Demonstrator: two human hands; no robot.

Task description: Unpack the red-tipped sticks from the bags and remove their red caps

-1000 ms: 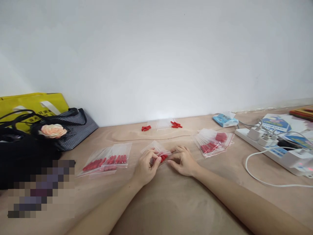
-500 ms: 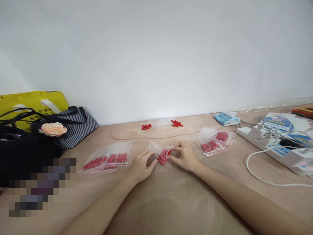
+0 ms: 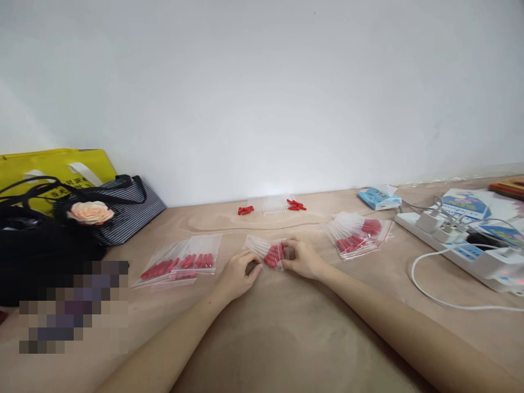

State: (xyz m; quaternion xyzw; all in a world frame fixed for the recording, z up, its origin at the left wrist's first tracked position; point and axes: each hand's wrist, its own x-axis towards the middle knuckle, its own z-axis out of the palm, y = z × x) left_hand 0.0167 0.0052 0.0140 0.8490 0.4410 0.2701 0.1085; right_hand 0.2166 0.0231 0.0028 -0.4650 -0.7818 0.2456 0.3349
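A small clear zip bag [image 3: 267,251] with red-tipped sticks inside lies on the tan table [image 3: 262,338] in front of me. My right hand [image 3: 302,258] pinches the bag's right end, fingers closed on it. My left hand [image 3: 237,275] rests on the table just left of the bag, fingers loosely curled with the tips near the bag's lower edge; whether they touch it is unclear. A pile of filled bags [image 3: 180,261] lies to the left, another pile [image 3: 357,233] to the right.
Loose red caps [image 3: 245,210] and clear sticks [image 3: 275,204] lie by the wall. A white power strip [image 3: 470,252] with plugs and a cable sits at right, with leaflets [image 3: 464,204] and a blue tissue pack [image 3: 379,198]. Bags [image 3: 61,218] with a peach flower stand left.
The bag has slid slightly toward my right hand, which closed tighter on its end. My left hand let go of the bag and drew back to the table beside it.
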